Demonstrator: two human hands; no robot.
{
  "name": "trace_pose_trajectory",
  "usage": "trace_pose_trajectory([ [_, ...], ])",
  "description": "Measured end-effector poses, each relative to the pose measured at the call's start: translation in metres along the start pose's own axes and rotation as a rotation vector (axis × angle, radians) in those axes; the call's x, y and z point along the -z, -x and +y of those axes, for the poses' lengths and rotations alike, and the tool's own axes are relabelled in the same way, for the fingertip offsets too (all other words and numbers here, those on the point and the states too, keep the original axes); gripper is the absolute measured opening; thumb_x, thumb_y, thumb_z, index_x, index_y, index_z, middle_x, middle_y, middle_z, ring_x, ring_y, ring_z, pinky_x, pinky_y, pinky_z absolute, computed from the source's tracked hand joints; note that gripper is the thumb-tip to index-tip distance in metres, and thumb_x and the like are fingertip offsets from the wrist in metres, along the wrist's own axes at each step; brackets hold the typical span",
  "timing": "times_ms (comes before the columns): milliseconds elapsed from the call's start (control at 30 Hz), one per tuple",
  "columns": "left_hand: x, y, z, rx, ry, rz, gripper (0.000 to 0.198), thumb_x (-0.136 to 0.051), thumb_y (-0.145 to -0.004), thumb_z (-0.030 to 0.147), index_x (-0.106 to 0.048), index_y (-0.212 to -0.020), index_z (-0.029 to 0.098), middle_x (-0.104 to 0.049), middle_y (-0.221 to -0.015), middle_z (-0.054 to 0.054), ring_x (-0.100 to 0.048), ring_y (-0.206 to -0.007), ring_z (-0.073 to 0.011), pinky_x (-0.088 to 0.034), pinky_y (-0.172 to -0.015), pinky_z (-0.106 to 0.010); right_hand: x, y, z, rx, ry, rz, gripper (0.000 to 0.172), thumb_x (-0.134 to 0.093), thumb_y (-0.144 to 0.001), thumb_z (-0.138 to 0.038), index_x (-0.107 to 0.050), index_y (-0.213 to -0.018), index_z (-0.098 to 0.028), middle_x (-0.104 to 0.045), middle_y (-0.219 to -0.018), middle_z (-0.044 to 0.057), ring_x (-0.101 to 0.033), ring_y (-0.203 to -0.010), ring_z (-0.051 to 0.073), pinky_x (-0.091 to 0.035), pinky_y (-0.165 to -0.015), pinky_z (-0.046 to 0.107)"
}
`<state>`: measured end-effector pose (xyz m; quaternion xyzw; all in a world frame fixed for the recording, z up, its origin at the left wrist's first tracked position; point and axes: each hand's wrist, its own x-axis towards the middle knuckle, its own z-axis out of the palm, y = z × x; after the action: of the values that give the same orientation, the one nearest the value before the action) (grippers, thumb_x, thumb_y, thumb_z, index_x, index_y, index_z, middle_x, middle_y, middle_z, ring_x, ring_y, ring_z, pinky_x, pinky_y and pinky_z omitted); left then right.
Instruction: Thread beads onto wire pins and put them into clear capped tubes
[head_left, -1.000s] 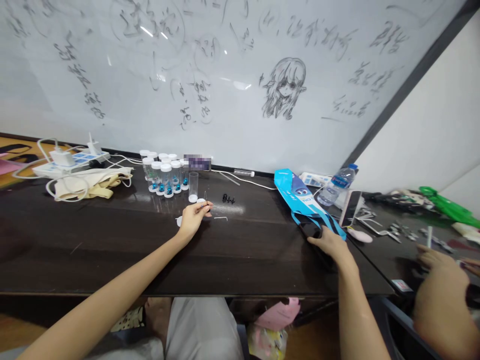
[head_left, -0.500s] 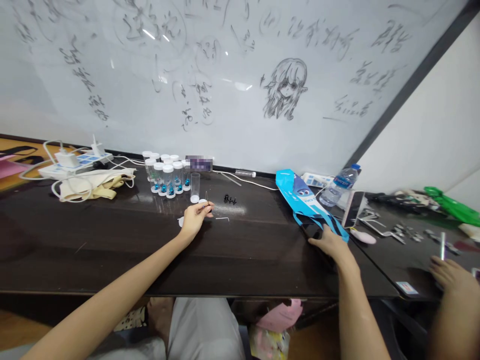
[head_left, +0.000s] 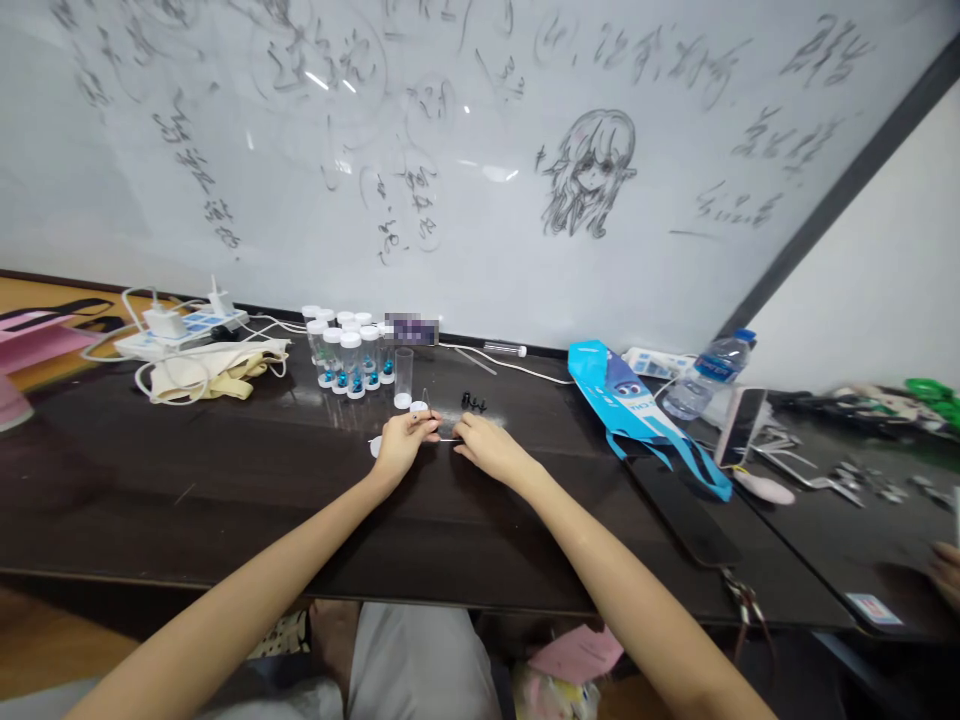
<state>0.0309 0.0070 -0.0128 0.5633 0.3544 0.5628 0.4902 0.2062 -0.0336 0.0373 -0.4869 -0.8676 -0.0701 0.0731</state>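
Observation:
My left hand (head_left: 403, 446) is closed in a pinch on a thin dark piece (head_left: 425, 398) that sticks up from the fingertips; its kind is too small to make out. Close on the right, my right hand (head_left: 491, 446) has its fingers curled down at the end of a thin L-shaped hex key (head_left: 447, 440) on the dark table. Behind my left hand stand an uncapped clear tube (head_left: 403, 376) and a white cap (head_left: 418, 407). Another white cap (head_left: 376, 447) lies partly behind that hand. Several small black screw-like parts (head_left: 472, 402) sit just beyond my right hand.
Several white-capped tubes (head_left: 350, 365) with blue pieces inside stand behind. A cloth (head_left: 214, 370) and power strip (head_left: 180, 330) lie left. At right are a blue bag (head_left: 615, 395), a water bottle (head_left: 709, 375), a dark phone (head_left: 682, 510) and metal parts (head_left: 862, 480). Another person's hand (head_left: 946, 572) shows at the edge.
My right hand has left the phone beside the blue bag and moved left to the hex key. My left hand keeps its pinch near the tube. The view has shifted slightly left.

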Motion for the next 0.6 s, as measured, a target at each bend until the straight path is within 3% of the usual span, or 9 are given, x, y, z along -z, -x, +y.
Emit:
trace_pose_trajectory([
  [133,-0.002,0.0,0.001,0.019,0.02,-0.023,0.024,-0.075,-0.066,0.032,-0.074,-0.081,0.012,-0.075,-0.082,-0.007,-0.072,-0.08,-0.0255,-0.062,-0.073,-0.04,-0.007,0.007,0.004,0.043,0.0,0.054,0.008,-0.053,-0.093,-0.014,-0.06,-0.096,-0.014,-0.061,-0.098,0.01,-0.06,-0.093,0.022,-0.051,-0.082,0.035],
  [400,-0.001,0.001,0.001,0.087,0.032,-0.059,0.021,-0.077,-0.062,0.023,-0.075,-0.081,0.013,-0.075,-0.077,-0.004,-0.071,-0.073,-0.022,-0.061,-0.077,-0.042,-0.017,0.01,0.002,0.085,-0.055,0.094,0.015,-0.044,-0.093,-0.006,-0.056,-0.09,-0.016,-0.058,-0.09,0.009,-0.057,-0.088,0.022,-0.048,-0.078,0.034],
  [600,-0.001,0.001,0.003,0.099,0.024,-0.075,0.02,-0.077,-0.064,0.023,-0.076,-0.081,0.013,-0.076,-0.081,-0.005,-0.071,-0.075,-0.0227,-0.06,-0.078,-0.042,-0.009,0.013,0.002,0.148,-0.112,0.085,0.006,-0.053,-0.092,-0.013,-0.053,-0.088,-0.018,-0.056,-0.09,0.006,-0.057,-0.086,0.02,-0.048,-0.077,0.031],
])
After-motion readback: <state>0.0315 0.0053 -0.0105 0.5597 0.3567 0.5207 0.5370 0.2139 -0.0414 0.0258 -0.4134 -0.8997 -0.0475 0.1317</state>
